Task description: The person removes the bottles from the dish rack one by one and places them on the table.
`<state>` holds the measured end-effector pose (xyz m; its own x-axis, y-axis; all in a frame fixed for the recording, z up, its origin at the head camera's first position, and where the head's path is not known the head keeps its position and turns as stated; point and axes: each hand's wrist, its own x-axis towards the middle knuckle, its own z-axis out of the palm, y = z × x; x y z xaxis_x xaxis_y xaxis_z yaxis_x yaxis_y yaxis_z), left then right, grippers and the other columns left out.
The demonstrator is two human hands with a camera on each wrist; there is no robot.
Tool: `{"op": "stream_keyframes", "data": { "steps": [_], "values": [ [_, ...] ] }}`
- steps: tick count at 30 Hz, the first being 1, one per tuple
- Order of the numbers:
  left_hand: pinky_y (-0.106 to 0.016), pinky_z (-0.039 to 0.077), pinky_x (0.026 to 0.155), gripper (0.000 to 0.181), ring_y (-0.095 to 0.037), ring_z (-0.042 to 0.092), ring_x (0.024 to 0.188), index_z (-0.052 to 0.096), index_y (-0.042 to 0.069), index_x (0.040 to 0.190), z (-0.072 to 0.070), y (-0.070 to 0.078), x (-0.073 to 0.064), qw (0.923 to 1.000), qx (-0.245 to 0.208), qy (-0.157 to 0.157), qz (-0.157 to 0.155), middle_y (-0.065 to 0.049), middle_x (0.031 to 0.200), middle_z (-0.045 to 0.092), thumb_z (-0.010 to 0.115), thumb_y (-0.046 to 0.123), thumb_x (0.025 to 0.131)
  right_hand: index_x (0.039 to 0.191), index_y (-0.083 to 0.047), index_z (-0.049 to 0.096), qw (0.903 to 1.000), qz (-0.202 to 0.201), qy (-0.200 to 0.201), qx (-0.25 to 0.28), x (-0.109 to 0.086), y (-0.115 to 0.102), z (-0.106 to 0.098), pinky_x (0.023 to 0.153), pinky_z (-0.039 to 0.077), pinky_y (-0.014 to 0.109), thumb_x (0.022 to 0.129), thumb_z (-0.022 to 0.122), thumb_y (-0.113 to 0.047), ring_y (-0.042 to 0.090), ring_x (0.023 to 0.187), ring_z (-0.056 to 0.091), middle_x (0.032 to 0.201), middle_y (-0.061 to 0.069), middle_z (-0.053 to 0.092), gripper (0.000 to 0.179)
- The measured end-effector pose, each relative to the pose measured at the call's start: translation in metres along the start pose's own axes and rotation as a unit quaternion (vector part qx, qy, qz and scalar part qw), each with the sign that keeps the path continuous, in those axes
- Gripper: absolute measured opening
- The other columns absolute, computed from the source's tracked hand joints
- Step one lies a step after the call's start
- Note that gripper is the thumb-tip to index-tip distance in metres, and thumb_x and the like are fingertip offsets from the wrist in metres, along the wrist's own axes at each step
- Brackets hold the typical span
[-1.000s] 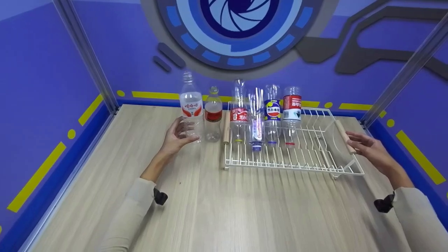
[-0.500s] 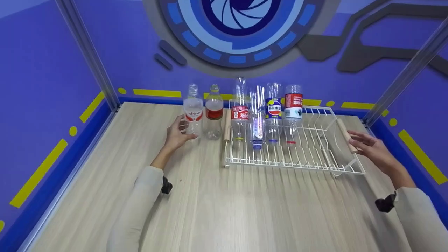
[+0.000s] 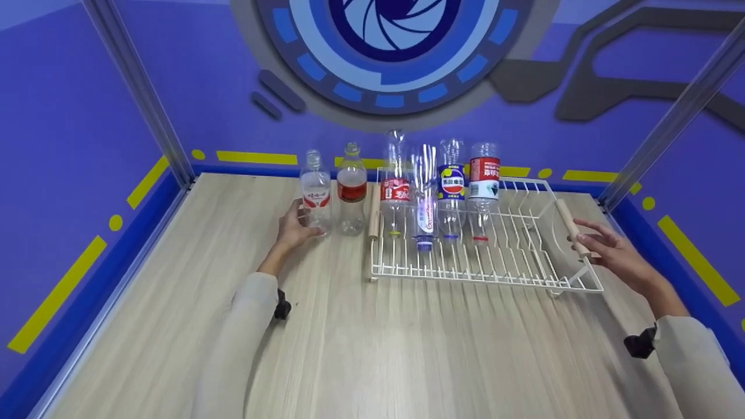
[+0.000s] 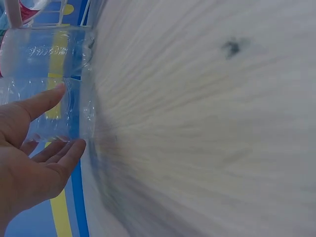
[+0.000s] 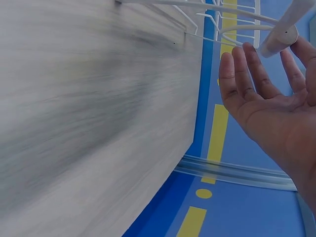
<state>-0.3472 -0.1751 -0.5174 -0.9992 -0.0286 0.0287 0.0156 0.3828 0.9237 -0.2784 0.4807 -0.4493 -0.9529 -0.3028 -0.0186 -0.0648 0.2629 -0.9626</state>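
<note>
The right hand (image 3: 620,256) is hanging by the wooden handle (image 3: 570,223) of the rack (image 3: 465,280), fingers loose and apart. The left hand (image 3: 293,230) is sitting with thumb and fingers apart around the white-label bottle (image 3: 316,199) — touch is hard to tell — which is standing on the table (image 3: 407,361) beside the red-label bottle (image 3: 352,192). The person seems to be setting it there, so the next move is likely asking for a gentle letting go.

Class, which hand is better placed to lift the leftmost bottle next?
Likely the left hand: the leftmost bottle stands between its thumb and fingers. The right hand is by the right wooden handle.
</note>
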Motion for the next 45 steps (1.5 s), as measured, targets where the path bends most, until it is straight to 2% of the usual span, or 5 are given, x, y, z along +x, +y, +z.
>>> {"op": "stream_keyframes", "data": {
  "steps": [5, 22, 28, 38, 45],
  "values": [
    [-0.051, 0.039, 0.118, 0.080, -0.043, 0.045, 0.143, 0.032, 0.004, 0.154, 0.002, 0.002, 0.004, 1.0000, 0.001, -0.006, -0.005, -0.027, 0.155, 0.043, 0.074, -0.005, 0.087, 0.156, -0.016, 0.038, 0.9998, 0.002, -0.013, 0.017, -0.001, -0.001, 0.000, 0.080, 0.059, 0.021, 0.111, 0.041, -0.014, 0.001, 0.098, 0.069, 0.114, -0.014, 0.074, 0.045],
    [-0.048, 0.035, 0.122, 0.080, -0.043, 0.041, 0.147, 0.029, -0.002, 0.156, -0.004, -0.004, 0.003, 0.9996, 0.018, -0.014, -0.020, -0.029, 0.159, 0.038, 0.073, 0.000, 0.089, 0.161, -0.027, 0.023, 0.9959, 0.042, -0.042, -0.069, 0.009, -0.004, 0.005, 0.085, 0.058, 0.026, 0.113, 0.035, -0.024, -0.001, 0.106, 0.066, 0.119, -0.018, 0.068, 0.049],
    [-0.049, 0.032, 0.124, 0.082, -0.043, 0.035, 0.150, 0.025, -0.001, 0.159, -0.024, -0.008, -0.011, 0.9986, 0.025, -0.023, -0.040, -0.029, 0.163, 0.031, 0.072, 0.004, 0.091, 0.161, -0.027, 0.022, 0.9945, 0.055, -0.040, -0.079, 0.014, -0.004, 0.011, 0.087, 0.058, 0.029, 0.113, 0.037, -0.029, -0.001, 0.107, 0.065, 0.117, -0.019, 0.067, 0.051],
    [-0.054, 0.036, 0.120, 0.068, -0.044, 0.040, 0.146, 0.035, 0.001, 0.153, -0.043, 0.001, -0.044, 0.9984, 0.036, -0.037, -0.023, -0.029, 0.155, 0.041, 0.069, 0.010, 0.095, 0.161, -0.029, 0.022, 0.9944, 0.049, -0.027, -0.089, 0.001, -0.004, 0.007, 0.084, 0.057, 0.025, 0.113, 0.036, -0.029, -0.003, 0.105, 0.065, 0.114, -0.021, 0.068, 0.051],
    [-0.048, 0.048, 0.109, 0.052, -0.042, 0.055, 0.130, 0.050, -0.002, 0.143, -0.043, 0.009, -0.064, 0.9992, 0.027, -0.013, 0.028, -0.030, 0.138, 0.056, 0.069, 0.007, 0.095, 0.162, -0.029, 0.021, 0.9946, 0.039, -0.019, -0.094, -0.003, -0.004, 0.005, 0.083, 0.058, 0.025, 0.113, 0.035, -0.027, -0.005, 0.105, 0.065, 0.115, -0.023, 0.068, 0.051]
  ]
}}
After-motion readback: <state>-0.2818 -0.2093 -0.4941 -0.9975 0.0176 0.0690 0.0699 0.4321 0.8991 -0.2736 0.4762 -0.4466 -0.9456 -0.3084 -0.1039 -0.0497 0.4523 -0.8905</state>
